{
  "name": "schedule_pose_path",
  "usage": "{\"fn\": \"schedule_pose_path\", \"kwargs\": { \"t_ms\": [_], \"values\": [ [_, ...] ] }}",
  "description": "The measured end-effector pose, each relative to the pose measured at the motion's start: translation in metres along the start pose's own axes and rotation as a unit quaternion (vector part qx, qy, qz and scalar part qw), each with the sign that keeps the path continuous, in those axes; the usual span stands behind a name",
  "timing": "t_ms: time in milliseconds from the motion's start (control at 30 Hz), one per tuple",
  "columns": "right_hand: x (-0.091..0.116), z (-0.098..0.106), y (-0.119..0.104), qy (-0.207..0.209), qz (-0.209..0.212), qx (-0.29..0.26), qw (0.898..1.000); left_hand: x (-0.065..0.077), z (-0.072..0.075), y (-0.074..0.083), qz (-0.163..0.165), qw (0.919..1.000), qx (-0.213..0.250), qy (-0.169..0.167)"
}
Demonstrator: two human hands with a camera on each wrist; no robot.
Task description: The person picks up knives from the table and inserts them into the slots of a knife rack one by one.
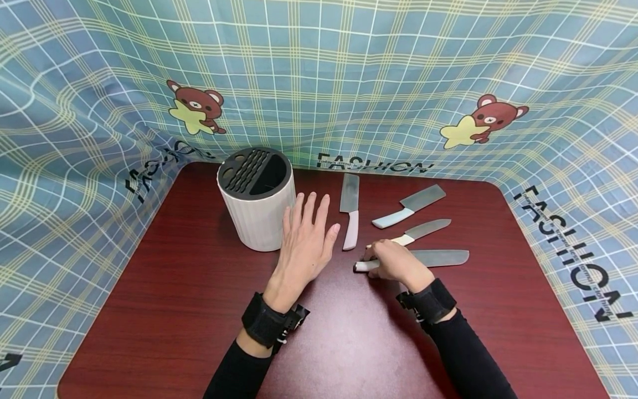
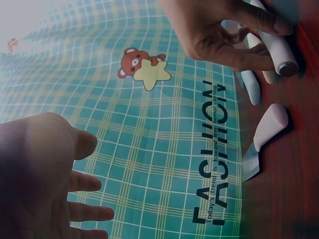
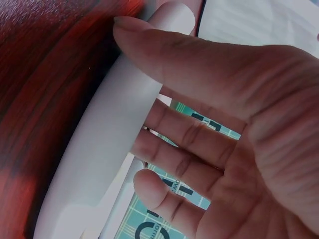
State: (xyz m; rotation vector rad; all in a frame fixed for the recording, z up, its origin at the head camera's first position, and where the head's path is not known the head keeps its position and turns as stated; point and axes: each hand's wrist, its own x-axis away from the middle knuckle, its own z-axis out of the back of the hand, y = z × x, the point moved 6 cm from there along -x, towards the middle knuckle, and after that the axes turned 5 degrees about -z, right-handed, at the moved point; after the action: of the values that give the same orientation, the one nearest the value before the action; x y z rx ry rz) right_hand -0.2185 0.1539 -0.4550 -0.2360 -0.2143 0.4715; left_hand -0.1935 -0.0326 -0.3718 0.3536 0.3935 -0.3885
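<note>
My right hand pinches the white handle of a long-bladed kitchen knife lying at the near end of the knife group. In the right wrist view the thumb presses one side of the white handle, with the fingertips along the other side. Just beyond that hand lies a cream-handled knife, its handle partly hidden by the fingers. My left hand has its fingers extended and holds nothing, beside the white ribbed knife block with a dark slotted top.
A pink-handled cleaver lies to the right of the knife block, blade pointing away. Farther right is a pale blue-handled cleaver. All lie on a dark red wooden table, backed by a checked cloth with bear prints.
</note>
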Motion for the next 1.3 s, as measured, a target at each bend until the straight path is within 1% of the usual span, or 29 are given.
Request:
{"fn": "schedule_pose_path", "kwargs": {
  "t_ms": [367,600,767,1067,1300],
  "values": [
    [0.000,0.000,0.001,0.001,-0.005,0.009,1.000,0.001,0.001,-0.002,-0.002,1.0000,0.000,0.007],
    [0.003,0.004,0.001,0.026,0.008,0.008,1.000,0.001,0.001,-0.002,-0.003,1.0000,-0.001,0.008],
    [0.008,0.016,0.000,0.057,0.023,0.007,0.998,0.002,0.001,-0.002,-0.004,0.9999,-0.001,0.013],
    [0.019,0.043,0.011,0.106,0.019,-0.020,0.994,0.002,0.001,0.000,-0.006,0.9998,-0.001,0.017],
    [0.028,0.067,0.019,0.142,0.000,-0.029,0.989,0.002,0.000,0.001,-0.005,0.9999,-0.005,0.013]
  ]
}}
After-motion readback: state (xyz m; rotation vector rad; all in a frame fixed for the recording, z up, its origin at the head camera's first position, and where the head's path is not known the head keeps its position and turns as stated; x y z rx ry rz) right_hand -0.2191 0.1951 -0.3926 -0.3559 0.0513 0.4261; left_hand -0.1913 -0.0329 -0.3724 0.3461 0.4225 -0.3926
